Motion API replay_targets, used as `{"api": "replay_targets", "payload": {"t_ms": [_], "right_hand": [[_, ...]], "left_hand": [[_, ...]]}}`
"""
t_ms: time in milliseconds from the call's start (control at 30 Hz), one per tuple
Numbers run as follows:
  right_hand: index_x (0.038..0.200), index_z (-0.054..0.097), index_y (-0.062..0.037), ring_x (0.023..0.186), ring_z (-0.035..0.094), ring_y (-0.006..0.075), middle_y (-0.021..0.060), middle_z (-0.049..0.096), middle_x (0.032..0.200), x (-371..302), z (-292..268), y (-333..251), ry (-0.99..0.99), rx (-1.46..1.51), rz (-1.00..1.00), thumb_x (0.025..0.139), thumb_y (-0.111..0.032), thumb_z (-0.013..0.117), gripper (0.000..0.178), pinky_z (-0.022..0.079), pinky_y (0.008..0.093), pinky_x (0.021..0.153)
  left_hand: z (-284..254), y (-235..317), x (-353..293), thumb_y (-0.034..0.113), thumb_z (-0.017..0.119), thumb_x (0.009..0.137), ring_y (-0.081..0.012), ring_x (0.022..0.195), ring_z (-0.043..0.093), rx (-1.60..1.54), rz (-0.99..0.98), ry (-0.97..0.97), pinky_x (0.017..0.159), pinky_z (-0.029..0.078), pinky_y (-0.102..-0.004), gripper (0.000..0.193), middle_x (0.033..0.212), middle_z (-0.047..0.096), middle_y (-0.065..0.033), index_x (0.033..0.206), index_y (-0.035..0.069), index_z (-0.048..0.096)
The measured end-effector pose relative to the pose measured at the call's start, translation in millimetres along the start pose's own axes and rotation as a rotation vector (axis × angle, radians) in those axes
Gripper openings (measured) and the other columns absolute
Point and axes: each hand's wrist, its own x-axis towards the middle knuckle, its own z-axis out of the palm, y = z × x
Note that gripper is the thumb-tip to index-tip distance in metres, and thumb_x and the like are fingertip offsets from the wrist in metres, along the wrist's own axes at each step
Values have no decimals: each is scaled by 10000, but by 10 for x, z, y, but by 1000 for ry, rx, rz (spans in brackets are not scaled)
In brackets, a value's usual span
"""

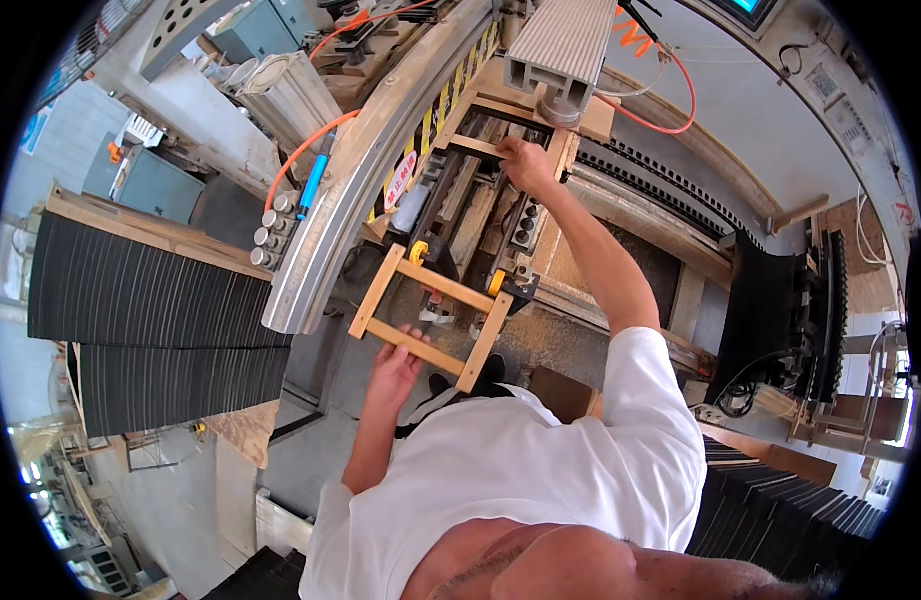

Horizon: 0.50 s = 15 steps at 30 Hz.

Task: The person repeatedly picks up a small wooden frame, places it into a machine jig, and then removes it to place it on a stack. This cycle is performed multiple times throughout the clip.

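My left hand grips the near bar of a light wooden frame, thumb and fingers closed round it. This frame has two side pieces joined by two crossbars, and its far side lies by yellow rollers on the machine. Farther ahead, my right hand reaches to a second wooden frame lying in the machine. Its fingers are closed at the crossbar of that frame, beneath a ribbed metal beam. The fingertips are partly hidden.
A long metal rail with hazard striping runs along the left of the machine. Black slatted stacks stand farther left. Orange air hoses loop near the rail. Toothed black racks and a black guard lie to the right.
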Motion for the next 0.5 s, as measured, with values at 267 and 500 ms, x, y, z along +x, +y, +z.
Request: {"api": "replay_targets", "payload": {"t_ms": [267, 500], "right_hand": [[1095, 570, -62, 936, 632, 393, 186, 679, 956, 57, 92, -82, -4, -123, -77, 767, -96, 692, 351, 500, 466, 799], [1218, 526, -96, 1003, 607, 409, 216, 659, 1014, 114, 151, -77, -45, -252, -32, 754, -93, 707, 499, 483, 479, 848]], "left_hand": [[-461, 162, -257, 65, 564, 950, -268, 1211, 553, -30, -58, 68, 1051, 446, -425, 309, 1233, 606, -95, 1258, 44, 539], [-1051, 283, -397, 88, 582, 945, -265, 1207, 552, -45, -66, 122, 1060, 429, -421, 287, 1211, 619, -79, 1230, 57, 559]]}}
